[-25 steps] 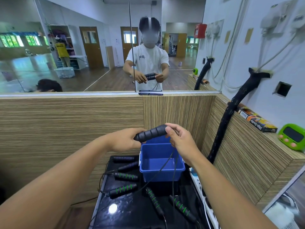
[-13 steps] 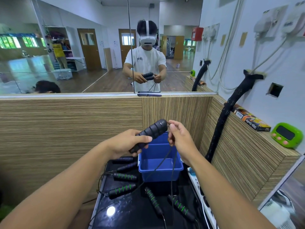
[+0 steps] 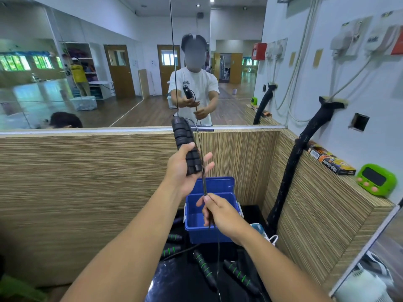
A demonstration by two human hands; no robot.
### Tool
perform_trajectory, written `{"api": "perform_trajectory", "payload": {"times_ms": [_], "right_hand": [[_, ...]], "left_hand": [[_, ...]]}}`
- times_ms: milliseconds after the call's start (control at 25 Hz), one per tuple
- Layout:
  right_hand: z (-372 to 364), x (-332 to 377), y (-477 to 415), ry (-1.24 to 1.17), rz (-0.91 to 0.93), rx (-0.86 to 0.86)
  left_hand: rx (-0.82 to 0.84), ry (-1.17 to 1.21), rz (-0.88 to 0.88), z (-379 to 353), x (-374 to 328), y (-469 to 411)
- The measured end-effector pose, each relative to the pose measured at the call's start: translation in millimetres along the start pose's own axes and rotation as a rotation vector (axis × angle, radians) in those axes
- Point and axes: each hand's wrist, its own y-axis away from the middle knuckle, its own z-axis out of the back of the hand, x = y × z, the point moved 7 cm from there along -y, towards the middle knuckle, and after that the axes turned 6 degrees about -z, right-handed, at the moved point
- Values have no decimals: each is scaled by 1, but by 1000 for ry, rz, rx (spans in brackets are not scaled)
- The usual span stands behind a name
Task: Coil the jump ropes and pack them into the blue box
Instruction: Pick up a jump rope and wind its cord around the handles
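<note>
My left hand (image 3: 184, 171) holds two black ribbed jump rope handles (image 3: 184, 144) upright, thumb across them and fingers loosely spread. Their thin black cord (image 3: 204, 182) drops from the handle tops to my right hand (image 3: 220, 214), which pinches it just above the blue box (image 3: 196, 234). The box stands open and looks empty, its lid tilted back against the wood panel. More black handles with green rings (image 3: 205, 267) lie on the glossy black table (image 3: 185, 286) in front of the box and to its left.
Striped wood panels (image 3: 87, 182) wall the table at the back and right. A black foam-wrapped pipe (image 3: 290, 166) rises at the right, by a green timer (image 3: 376, 182) and an orange box (image 3: 329, 160) on the ledge. A mirror behind reflects me.
My left hand has raised the two handles and turned them upright. My right hand has slid down the cord to just above the box.
</note>
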Motion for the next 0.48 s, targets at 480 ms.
{"api": "perform_trajectory", "payload": {"times_ms": [480], "right_hand": [[26, 24, 8, 387, 151, -37]], "left_hand": [[172, -1530, -188, 10, -53, -25]]}}
